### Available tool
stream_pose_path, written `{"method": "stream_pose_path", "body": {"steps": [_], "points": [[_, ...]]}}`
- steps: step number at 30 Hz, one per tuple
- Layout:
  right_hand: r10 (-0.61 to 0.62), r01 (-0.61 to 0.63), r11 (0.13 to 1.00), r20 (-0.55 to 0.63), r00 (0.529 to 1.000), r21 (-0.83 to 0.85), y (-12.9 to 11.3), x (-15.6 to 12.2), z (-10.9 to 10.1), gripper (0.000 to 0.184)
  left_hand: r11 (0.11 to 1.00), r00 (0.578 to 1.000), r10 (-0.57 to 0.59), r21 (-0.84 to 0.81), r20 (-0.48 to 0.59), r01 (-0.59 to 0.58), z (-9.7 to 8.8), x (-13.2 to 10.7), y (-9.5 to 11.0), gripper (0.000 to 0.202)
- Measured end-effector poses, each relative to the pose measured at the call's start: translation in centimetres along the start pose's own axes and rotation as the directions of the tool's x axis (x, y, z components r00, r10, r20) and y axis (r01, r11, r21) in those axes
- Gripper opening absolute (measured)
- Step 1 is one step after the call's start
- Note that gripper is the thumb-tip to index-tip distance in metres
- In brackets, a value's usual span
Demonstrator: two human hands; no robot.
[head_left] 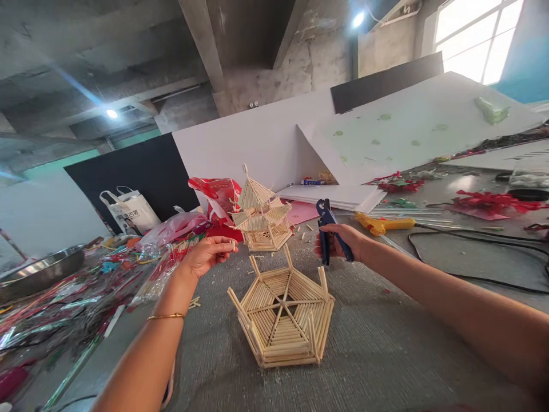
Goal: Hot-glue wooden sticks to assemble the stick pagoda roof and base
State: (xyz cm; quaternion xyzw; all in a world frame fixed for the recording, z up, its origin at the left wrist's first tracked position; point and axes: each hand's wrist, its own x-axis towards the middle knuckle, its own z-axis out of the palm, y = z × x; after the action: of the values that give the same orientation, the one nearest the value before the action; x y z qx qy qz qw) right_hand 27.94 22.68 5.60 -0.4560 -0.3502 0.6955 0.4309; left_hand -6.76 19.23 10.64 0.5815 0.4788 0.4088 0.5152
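Observation:
My left hand (209, 254) is raised over the grey table, fingers pinched on a short pale stick piece (234, 246). My right hand (341, 241) is closed round the handles of blue cutting pliers (325, 226), jaws pointing up. Between and below my hands lies a hexagonal base built of wooden sticks (283, 313), with posts standing up at its corners. Behind it stands a small stick pagoda (261, 213) with tiered roofs, close to my left fingertips but apart from them.
A yellow glue gun (381, 224) lies right of the pagoda, its black cable (472, 252) looping across the table. Red and pink bags (214, 197), wrapped stick bundles (169, 263) and a metal bowl (40, 269) crowd the left. White foam boards (338, 194) and red scraps (493, 201) sit behind.

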Motion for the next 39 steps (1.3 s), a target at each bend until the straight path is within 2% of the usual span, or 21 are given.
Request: {"method": "stream_pose_path", "body": {"steps": [11,18,29,34,39], "points": [[0.005,-0.005,1.000,-0.015,1.000,-0.009,-0.1,-0.2,0.3,0.016,0.998,0.999,-0.051,-0.032,-0.017,0.050,-0.1,-0.6,0.1,0.020],[-0.016,0.016,1.000,0.009,1.000,0.005,0.0,0.1,-0.2,0.015,0.999,0.999,-0.045,0.022,-0.008,0.045,-0.1,-0.8,0.0,0.020],[-0.022,0.022,1.000,-0.017,1.000,-0.006,0.0,0.2,-0.1,0.012,0.997,1.000,-0.024,0.075,-0.017,0.025,0.4,-0.6,-0.1,0.021],[-0.139,0.138,0.990,-0.057,0.989,-0.032,0.0,-0.1,0.5,0.003,0.994,1.000,0.015,0.110,-0.003,-0.014,1.8,-0.6,0.5,0.021],[-0.318,0.316,0.946,-0.011,0.948,-0.077,0.0,-0.8,1.1,0.009,0.985,0.999,0.032,0.172,0.022,-0.035,4.8,-1.1,2.3,0.023]]}}
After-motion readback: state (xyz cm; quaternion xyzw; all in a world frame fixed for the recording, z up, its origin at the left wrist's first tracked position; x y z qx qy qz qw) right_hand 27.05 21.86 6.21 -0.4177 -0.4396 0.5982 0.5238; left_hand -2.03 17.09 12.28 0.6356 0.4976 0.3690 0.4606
